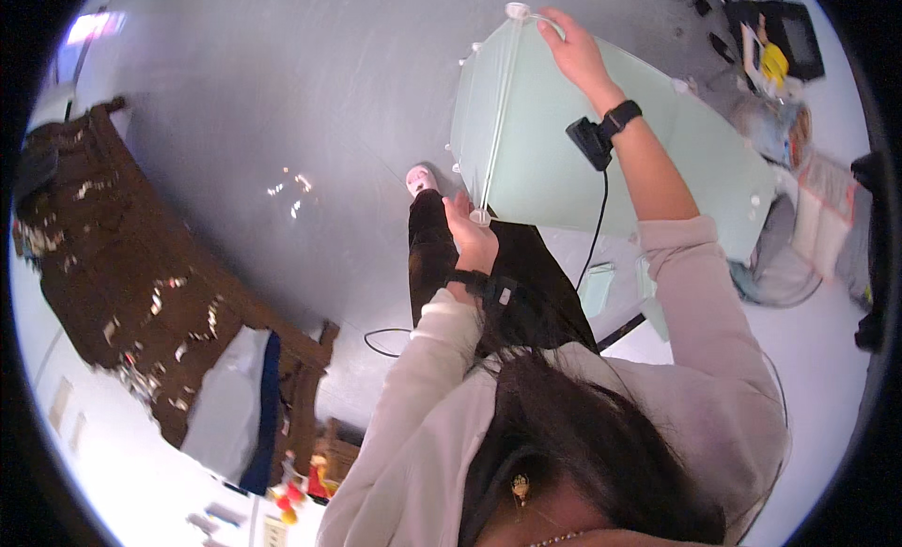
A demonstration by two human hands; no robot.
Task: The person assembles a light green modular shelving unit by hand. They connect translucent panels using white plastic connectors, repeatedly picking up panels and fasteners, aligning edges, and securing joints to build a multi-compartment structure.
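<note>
A large pale-green box (564, 162) of thin, cloudy panels with white round corner connectors is tilted in front of me, right of the middle. My right hand (575, 60) has its fingers curled over the box's far edge, near a white corner connector (517, 11). My left hand (473, 242) cups the near corner, at another white connector (480, 217), and some of its fingers are hidden. A black strap with a small black device (590, 143) and a cable sits on my right wrist; another dark strap (470, 282) is on my left wrist.
Brown wooden furniture (132, 274) with small scattered bits stands at the left, a grey-white cloth (225, 406) over it. My foot (422, 179) is on the grey floor (282, 96). Loose pale-green pieces (596, 289) lie by my right side. Bags and a dark case (794, 39) are at the right.
</note>
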